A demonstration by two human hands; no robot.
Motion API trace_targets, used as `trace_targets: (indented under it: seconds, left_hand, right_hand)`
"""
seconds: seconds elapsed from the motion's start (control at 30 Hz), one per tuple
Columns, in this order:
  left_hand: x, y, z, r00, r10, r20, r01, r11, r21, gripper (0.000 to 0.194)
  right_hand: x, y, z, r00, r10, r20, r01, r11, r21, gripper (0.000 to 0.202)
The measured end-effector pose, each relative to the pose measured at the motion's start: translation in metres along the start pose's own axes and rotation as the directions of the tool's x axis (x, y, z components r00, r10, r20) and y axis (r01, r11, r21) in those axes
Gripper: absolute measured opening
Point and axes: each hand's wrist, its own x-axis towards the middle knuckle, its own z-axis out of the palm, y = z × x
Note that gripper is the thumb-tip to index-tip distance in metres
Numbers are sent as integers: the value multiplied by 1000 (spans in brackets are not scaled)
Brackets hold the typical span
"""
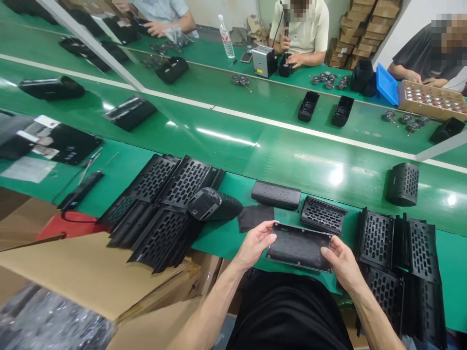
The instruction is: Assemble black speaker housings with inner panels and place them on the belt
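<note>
Between my two hands is a black curved panel (301, 247), its inner side facing up, with small tabs along its edges. My left hand (257, 243) pinches the panel's left end between thumb and fingers. At the opposite end, my right hand (339, 257) grips it with the thumb on the inner face. Just beyond lie a perforated black grille (324, 215), a closed black speaker housing (276, 194) and a dark cloth-like sheet (256, 218). To the left, another speaker housing (215, 205) rests against stacked grilles (186, 180).
More grilles (377, 238) are stacked at the right. A green conveyor (226, 131) runs across, carrying a speaker (403, 184). Electric screwdriver (80, 190) and cardboard box (73, 272) are at left. Across the line, several people work near a blue tray (386, 83).
</note>
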Motion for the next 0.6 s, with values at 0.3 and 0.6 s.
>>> trace_targets:
  seconds: [0.3, 0.6]
  left_hand:
    - [-1, 3, -4, 999, 35, -4, -35, 994, -108, 52]
    - [-7, 7, -11, 996, 68, -51, -79, 958, -277, 53]
  right_hand:
    - [5, 0, 2, 999, 53, 2, -53, 995, 88, 37]
    - [17, -7, 15, 993, 119, 11, -119, 969, 217, 39]
